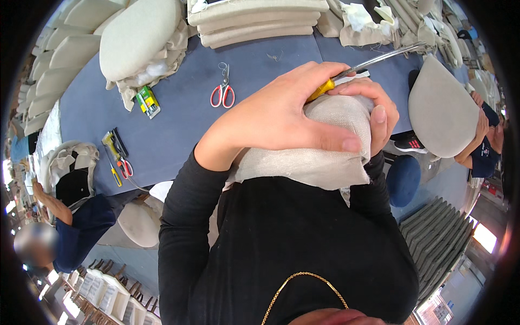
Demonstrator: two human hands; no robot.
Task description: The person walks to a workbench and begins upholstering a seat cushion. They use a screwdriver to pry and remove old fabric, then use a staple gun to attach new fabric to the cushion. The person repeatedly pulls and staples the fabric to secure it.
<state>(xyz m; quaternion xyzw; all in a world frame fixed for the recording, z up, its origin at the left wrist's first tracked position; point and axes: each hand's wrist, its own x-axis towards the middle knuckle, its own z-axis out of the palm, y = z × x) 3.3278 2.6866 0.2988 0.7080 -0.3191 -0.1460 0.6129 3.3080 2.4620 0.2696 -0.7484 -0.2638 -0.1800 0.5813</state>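
Close to my chest I hold a bunched beige fabric cover [303, 162] with both hands; what is inside it is hidden. My left hand [276, 114] curves over its top, thumb pressed on the cloth. Around its far right side wraps my right hand [383, 111], with fingers bent and thumb against the fabric. A screwdriver-like tool with a yellow handle [323, 90] and long metal shaft sticks out between my hands, pointing up and right. Its handle lies partly under my left fingers; which hand grips it I cannot tell. Red-handled scissors [222, 89] lie on the blue table [179, 108].
Beige padded seats [142, 38] and stacked cushions [257, 21] stand along the far side. A green-yellow packet [147, 102], a yellow-handled screwdriver [115, 174] and more scissors [126, 168] lie at left. People work on both sides, one holding a beige panel [444, 111].
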